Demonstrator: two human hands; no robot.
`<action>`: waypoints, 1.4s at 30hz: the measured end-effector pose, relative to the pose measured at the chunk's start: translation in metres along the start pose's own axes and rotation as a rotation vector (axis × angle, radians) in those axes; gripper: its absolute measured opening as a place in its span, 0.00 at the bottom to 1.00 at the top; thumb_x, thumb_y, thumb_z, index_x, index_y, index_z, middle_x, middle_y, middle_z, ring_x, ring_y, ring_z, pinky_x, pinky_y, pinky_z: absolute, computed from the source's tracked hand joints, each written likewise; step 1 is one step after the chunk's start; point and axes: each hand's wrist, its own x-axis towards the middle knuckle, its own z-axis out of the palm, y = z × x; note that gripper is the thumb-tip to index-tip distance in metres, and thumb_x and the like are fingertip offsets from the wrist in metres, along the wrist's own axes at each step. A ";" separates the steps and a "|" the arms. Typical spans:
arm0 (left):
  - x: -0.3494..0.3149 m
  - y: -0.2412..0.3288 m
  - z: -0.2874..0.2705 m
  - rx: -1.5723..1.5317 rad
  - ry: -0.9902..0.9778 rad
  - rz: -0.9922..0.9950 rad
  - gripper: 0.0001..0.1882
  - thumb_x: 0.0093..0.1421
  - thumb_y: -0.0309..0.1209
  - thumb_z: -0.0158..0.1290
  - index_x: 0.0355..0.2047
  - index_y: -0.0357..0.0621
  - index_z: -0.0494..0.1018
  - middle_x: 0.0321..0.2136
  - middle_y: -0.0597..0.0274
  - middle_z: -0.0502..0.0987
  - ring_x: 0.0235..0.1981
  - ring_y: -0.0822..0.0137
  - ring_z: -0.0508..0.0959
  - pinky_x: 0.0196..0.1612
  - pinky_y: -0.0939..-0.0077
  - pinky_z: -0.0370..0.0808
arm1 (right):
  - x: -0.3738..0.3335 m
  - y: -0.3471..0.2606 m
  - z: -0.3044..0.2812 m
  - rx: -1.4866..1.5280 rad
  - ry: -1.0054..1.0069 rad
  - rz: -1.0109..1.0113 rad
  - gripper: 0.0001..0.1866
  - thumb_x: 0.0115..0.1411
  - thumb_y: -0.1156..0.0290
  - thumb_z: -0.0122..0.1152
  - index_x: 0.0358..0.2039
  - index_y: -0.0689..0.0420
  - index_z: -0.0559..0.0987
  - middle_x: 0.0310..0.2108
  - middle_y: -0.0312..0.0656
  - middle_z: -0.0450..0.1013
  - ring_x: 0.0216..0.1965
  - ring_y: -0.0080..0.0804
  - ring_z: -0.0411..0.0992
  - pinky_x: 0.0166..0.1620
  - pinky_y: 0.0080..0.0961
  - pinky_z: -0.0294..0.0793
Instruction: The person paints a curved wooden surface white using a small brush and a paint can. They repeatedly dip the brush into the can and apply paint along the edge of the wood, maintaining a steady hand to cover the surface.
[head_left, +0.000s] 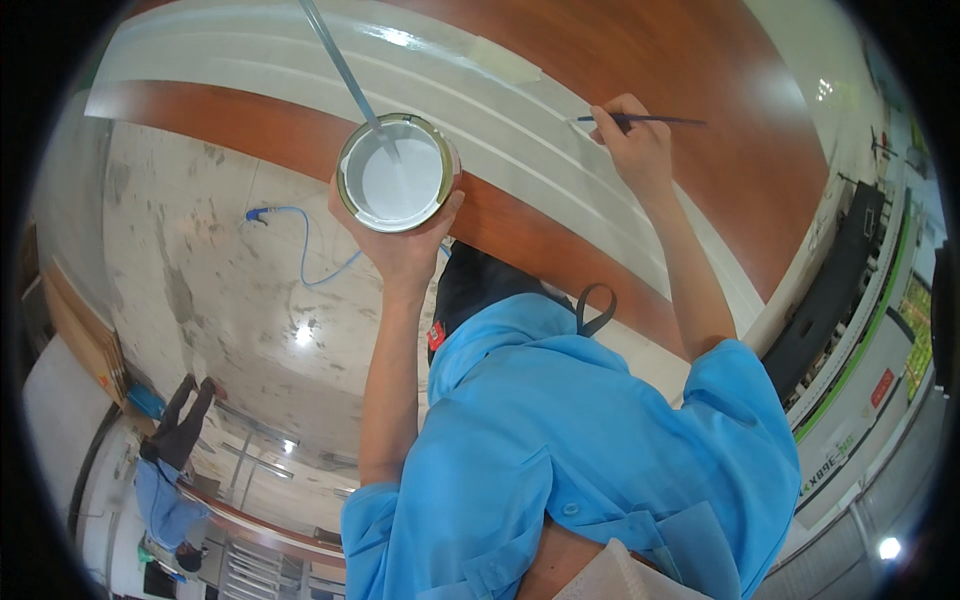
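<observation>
My left hand (400, 250) is wrapped round an open round paint can (452, 165) from beneath and the side. White paint (400, 185) fills part of it, and a long pale stick (340, 65) leans out over its far rim. In a pinch, my right hand (632, 140) holds a thin paintbrush (675, 121) with a dark handle; its tip points left. That tip is at the white, ridged band (480, 125) running along a large reddish-brown wooden panel (720, 130). Whether the bristles touch the surface I cannot tell.
A blue air hose (305, 245) with a blue tool (262, 214) at its end lies on the stained floor (220, 300). Another person (170, 490) in blue stands at lower left. Flat boards (75, 320) lean at the left, and a long white-and-green machine (850, 400) stands on the right.
</observation>
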 end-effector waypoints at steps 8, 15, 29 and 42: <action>0.004 -0.007 -0.022 0.020 0.069 -0.021 0.63 0.42 0.35 0.80 0.68 0.43 0.47 0.63 0.51 0.63 0.66 0.54 0.68 0.67 0.56 0.68 | 0.055 -0.040 0.041 -0.074 -0.098 -0.055 0.14 0.69 0.61 0.64 0.36 0.61 0.80 0.27 0.43 0.83 0.32 0.27 0.84 0.38 0.24 0.77; 0.006 -0.006 -0.031 0.015 0.134 -0.027 0.62 0.42 0.36 0.81 0.68 0.44 0.48 0.63 0.51 0.62 0.66 0.55 0.67 0.68 0.57 0.67 | 0.091 -0.060 0.073 -0.035 -0.153 -0.152 0.14 0.69 0.60 0.64 0.37 0.61 0.81 0.28 0.42 0.84 0.33 0.27 0.85 0.38 0.23 0.78; 0.004 -0.010 -0.036 0.051 0.147 -0.008 0.63 0.43 0.37 0.80 0.69 0.43 0.47 0.62 0.51 0.60 0.66 0.55 0.66 0.67 0.57 0.66 | 0.120 -0.082 0.106 0.043 -0.106 -0.222 0.15 0.68 0.60 0.67 0.37 0.60 0.82 0.27 0.42 0.84 0.31 0.27 0.84 0.38 0.22 0.79; 0.000 -0.005 -0.024 -0.006 0.125 0.001 0.57 0.44 0.34 0.80 0.65 0.46 0.52 0.61 0.55 0.65 0.65 0.58 0.69 0.68 0.58 0.67 | 0.080 -0.038 0.062 -0.116 -0.125 -0.111 0.14 0.69 0.61 0.65 0.35 0.61 0.80 0.26 0.42 0.83 0.30 0.26 0.83 0.36 0.24 0.77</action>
